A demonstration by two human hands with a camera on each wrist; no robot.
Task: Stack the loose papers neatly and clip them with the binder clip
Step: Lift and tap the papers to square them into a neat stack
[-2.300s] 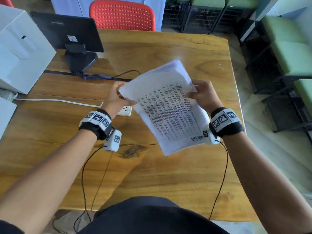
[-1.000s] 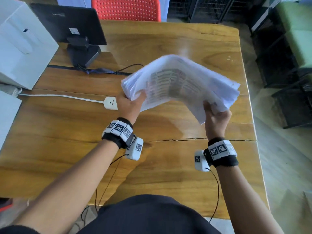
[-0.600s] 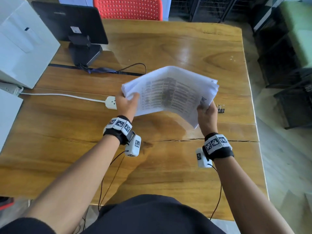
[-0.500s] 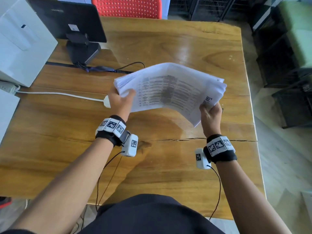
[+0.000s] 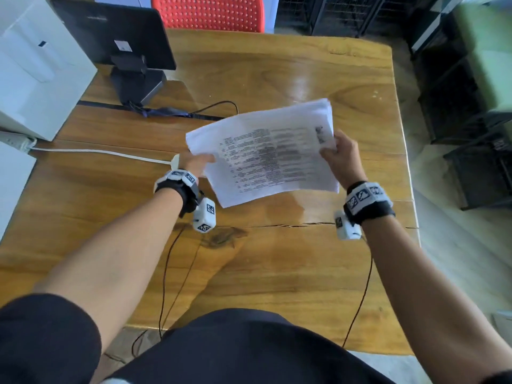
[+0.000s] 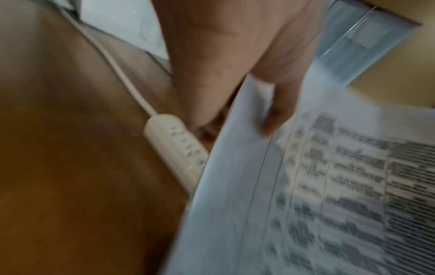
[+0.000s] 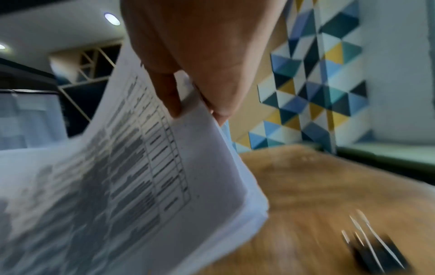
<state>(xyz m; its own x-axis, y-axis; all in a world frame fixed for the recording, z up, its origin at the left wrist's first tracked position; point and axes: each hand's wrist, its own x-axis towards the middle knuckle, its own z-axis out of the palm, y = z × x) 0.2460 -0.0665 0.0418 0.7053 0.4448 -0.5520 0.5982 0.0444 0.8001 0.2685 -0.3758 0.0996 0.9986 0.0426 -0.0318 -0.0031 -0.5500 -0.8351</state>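
A thick sheaf of printed white papers (image 5: 266, 153) hangs in the air above the wooden table (image 5: 277, 267), held between both hands. My left hand (image 5: 195, 162) pinches its near left edge, thumb on the printed face (image 6: 275, 111). My right hand (image 5: 340, 156) grips the right edge, thumb on top and fingers beneath (image 7: 186, 100). The papers (image 7: 117, 186) are blurred by motion in both wrist views. The black binder clip (image 7: 376, 249) with silver wire handles lies on the table below my right hand; the head view does not show it.
A white power strip (image 5: 175, 161) with its cord (image 5: 97, 152) lies just left of my left hand. A black monitor (image 5: 116, 31) and a white box (image 5: 36, 70) stand at the back left. A red chair (image 5: 207, 12) sits behind the table; the right table edge (image 5: 407, 167) is near.
The sheaf has been turned and squared over the last seconds, from fanned and arched to flatter, and now sits slightly further right. Both hands keep hold. The clip seen earlier by my right hand is now covered.
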